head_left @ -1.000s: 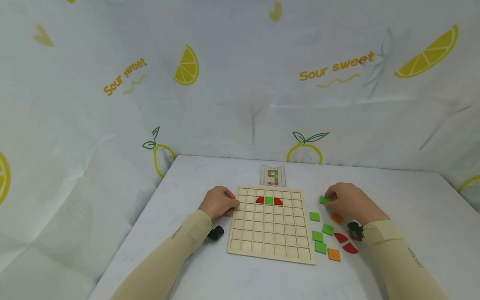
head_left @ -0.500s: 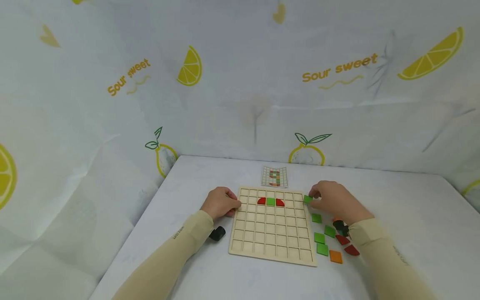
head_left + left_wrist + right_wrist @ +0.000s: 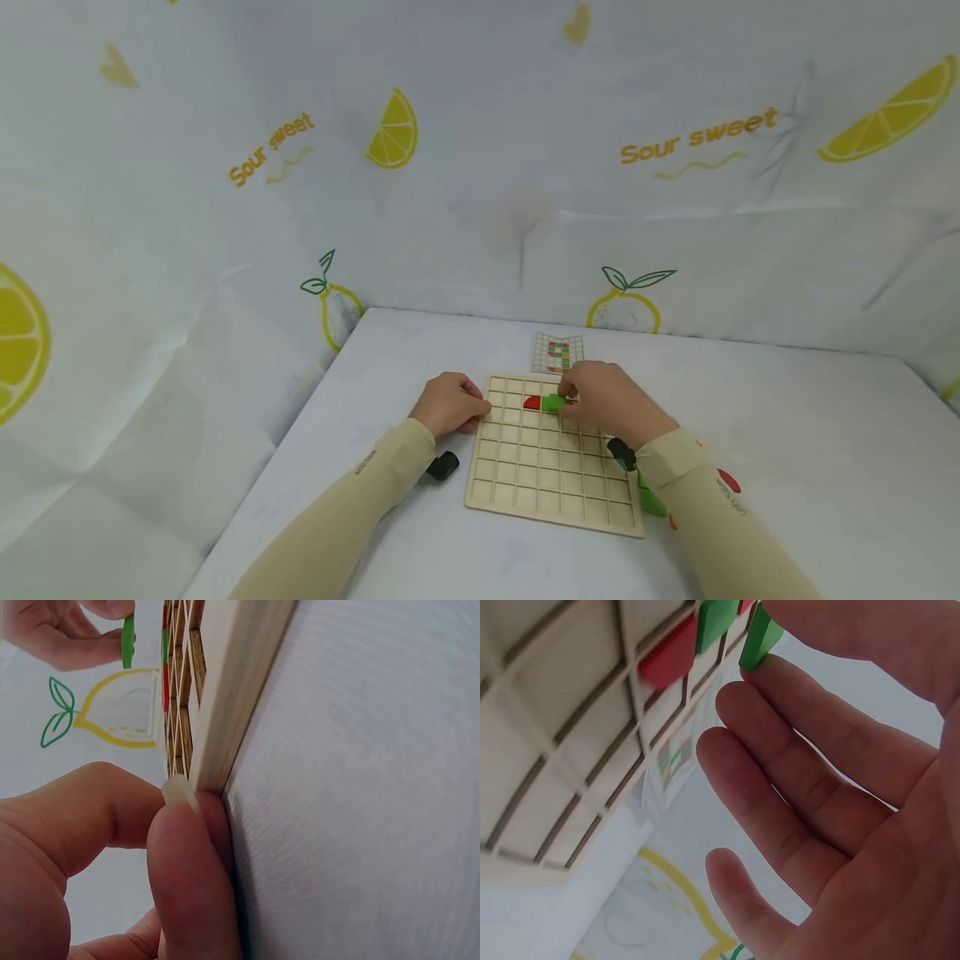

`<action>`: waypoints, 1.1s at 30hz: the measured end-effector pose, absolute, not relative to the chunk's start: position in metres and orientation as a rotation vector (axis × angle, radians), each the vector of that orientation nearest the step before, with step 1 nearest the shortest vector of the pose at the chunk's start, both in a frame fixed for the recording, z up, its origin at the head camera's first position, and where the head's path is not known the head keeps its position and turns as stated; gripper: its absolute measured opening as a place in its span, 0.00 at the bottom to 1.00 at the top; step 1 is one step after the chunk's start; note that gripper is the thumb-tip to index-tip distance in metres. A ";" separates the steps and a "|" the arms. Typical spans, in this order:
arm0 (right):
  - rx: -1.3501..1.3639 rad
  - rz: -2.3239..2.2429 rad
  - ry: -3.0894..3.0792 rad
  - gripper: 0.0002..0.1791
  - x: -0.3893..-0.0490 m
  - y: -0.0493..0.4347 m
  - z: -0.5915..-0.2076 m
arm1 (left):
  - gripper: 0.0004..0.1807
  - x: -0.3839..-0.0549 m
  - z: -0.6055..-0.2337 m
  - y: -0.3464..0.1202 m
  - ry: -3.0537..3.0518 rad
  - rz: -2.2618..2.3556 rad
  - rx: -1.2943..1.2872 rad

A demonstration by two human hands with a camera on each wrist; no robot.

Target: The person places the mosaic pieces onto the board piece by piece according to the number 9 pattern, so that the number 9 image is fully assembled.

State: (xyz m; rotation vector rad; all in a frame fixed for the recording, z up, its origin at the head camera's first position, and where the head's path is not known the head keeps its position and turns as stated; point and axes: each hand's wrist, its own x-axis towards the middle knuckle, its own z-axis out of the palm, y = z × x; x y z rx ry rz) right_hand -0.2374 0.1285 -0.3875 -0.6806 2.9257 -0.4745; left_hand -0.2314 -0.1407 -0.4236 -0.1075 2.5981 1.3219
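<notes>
Along the left edge of a wooden grid board [image 3: 525, 475], my left hand [image 3: 450, 405] pinches the rim between thumb and finger. My right hand [image 3: 611, 404] is over the board's upper part, holding a green square tile [image 3: 759, 639] by thumb and index finger, its other fingers spread in the right wrist view. That tile is tilted and apart from the board in the left wrist view. Below it, a green tile [image 3: 716, 624] lies in the grid between two red quarter-round pieces. One red piece [image 3: 532, 402] shows left of it; the right hand hides the other in the head view.
A small pattern card [image 3: 547, 353] stands behind the board. Loose green tiles [image 3: 651, 500], a red piece [image 3: 729, 481] and orange bits lie right of the board, partly under the right sleeve. A black band part [image 3: 444, 466] is at the left wrist.
My right hand has carried the green tile leftward from the table at the right to above the board. My left hand has stayed on the board's edge. The view has shifted slightly.
</notes>
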 end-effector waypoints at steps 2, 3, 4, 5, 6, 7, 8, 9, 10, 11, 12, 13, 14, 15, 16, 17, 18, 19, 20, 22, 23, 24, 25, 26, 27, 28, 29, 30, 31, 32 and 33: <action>-0.704 -0.486 2.911 0.05 -0.237 0.121 -0.390 | 0.10 -0.232 -0.424 -0.141 2.600 1.319 -0.107; -0.715 -0.492 2.905 0.04 -0.237 0.117 -0.391 | 0.10 -0.232 -0.425 -0.141 2.600 1.318 -0.105; -0.721 -0.495 2.902 0.03 -0.236 0.114 -0.392 | 0.09 -0.232 -0.424 -0.141 2.601 1.317 -0.103; -0.727 -0.489 2.902 0.03 -0.235 0.112 -0.393 | 0.09 -0.232 -0.424 -0.141 2.600 1.318 -0.103; -0.733 -0.484 2.903 0.02 -0.235 0.109 -0.394 | 0.09 -0.232 -0.424 -0.141 2.601 1.317 -0.100; -0.737 -0.482 2.905 0.03 -0.234 0.107 -0.395 | 0.09 -0.232 -0.424 -0.141 2.599 1.318 -0.098; -0.742 -0.478 2.913 0.03 -0.233 0.105 -0.396 | 0.09 -0.231 -0.424 -0.141 2.598 1.321 -0.095; -0.748 -0.471 2.926 0.04 -0.232 0.103 -0.397 | 0.09 -0.231 -0.424 -0.141 2.597 1.323 -0.093; -0.750 -0.466 2.933 0.04 -0.231 0.101 -0.398 | 0.09 -0.231 -0.423 -0.141 2.597 1.324 -0.092; -0.765 -0.454 2.940 0.05 -0.231 0.100 -0.398 | 0.09 -0.231 -0.423 -0.141 2.596 1.325 -0.092; -0.786 -0.443 2.948 0.05 -0.230 0.098 -0.399 | 0.09 -0.231 -0.423 -0.141 2.597 1.326 -0.090; -0.801 -0.436 2.955 0.05 -0.229 0.096 -0.399 | 0.08 -0.231 -0.423 -0.141 2.596 1.330 -0.090; -0.821 -0.421 2.961 0.05 -0.229 0.095 -0.399 | 0.08 -0.231 -0.424 -0.141 2.598 1.331 -0.090; -0.839 -0.401 2.968 0.05 -0.229 0.094 -0.400 | 0.08 -0.231 -0.424 -0.141 2.597 1.333 -0.092; -0.856 -0.385 2.974 0.05 -0.229 0.092 -0.400 | 0.08 -0.231 -0.424 -0.142 2.596 1.334 -0.093; -0.871 -0.371 2.982 0.05 -0.228 0.091 -0.400 | 0.08 -0.232 -0.424 -0.142 2.596 1.334 -0.092; -0.880 -0.366 2.988 0.04 -0.228 0.091 -0.401 | 0.08 -0.232 -0.424 -0.142 2.596 1.336 -0.092; -0.885 -0.367 2.991 0.04 -0.228 0.090 -0.401 | 0.08 -0.232 -0.423 -0.142 2.595 1.336 -0.093; -0.897 -0.359 2.996 0.03 -0.228 0.090 -0.402 | 0.08 -0.232 -0.423 -0.142 2.595 1.337 -0.093; -0.913 -0.346 3.004 0.03 -0.228 0.090 -0.403 | 0.09 -0.232 -0.423 -0.142 2.592 1.339 -0.091; -0.922 -0.340 3.007 0.03 -0.228 0.090 -0.403 | 0.09 -0.232 -0.423 -0.142 2.590 1.339 -0.089; -0.932 -0.331 3.010 0.04 -0.227 0.090 -0.404 | 0.09 -0.232 -0.423 -0.142 2.588 1.341 -0.088; -0.935 -0.323 3.013 0.04 -0.227 0.090 -0.404 | 0.09 -0.232 -0.422 -0.142 2.586 1.342 -0.086; -0.939 -0.312 3.016 0.04 -0.227 0.090 -0.404 | 0.09 -0.232 -0.422 -0.142 2.585 1.343 -0.083; -0.941 -0.304 3.019 0.05 -0.227 0.090 -0.404 | 0.09 -0.231 -0.422 -0.142 2.583 1.343 -0.080; -0.948 -0.299 3.020 0.05 -0.226 0.090 -0.404 | 0.09 -0.231 -0.422 -0.142 2.581 1.344 -0.076; -0.950 -0.299 3.020 0.05 -0.226 0.090 -0.404 | 0.09 -0.231 -0.422 -0.142 2.581 1.344 -0.074; -0.949 -0.297 3.020 0.05 -0.226 0.090 -0.404 | 0.09 -0.231 -0.422 -0.142 2.581 1.345 -0.073; -0.948 -0.297 3.020 0.05 -0.226 0.090 -0.404 | 0.09 -0.231 -0.422 -0.142 2.583 1.344 -0.072; -0.951 -0.297 3.021 0.05 -0.226 0.090 -0.404 | 0.09 -0.231 -0.422 -0.142 2.584 1.345 -0.072; -0.955 -0.298 3.020 0.05 -0.227 0.090 -0.405 | 0.09 -0.231 -0.422 -0.143 2.585 1.346 -0.073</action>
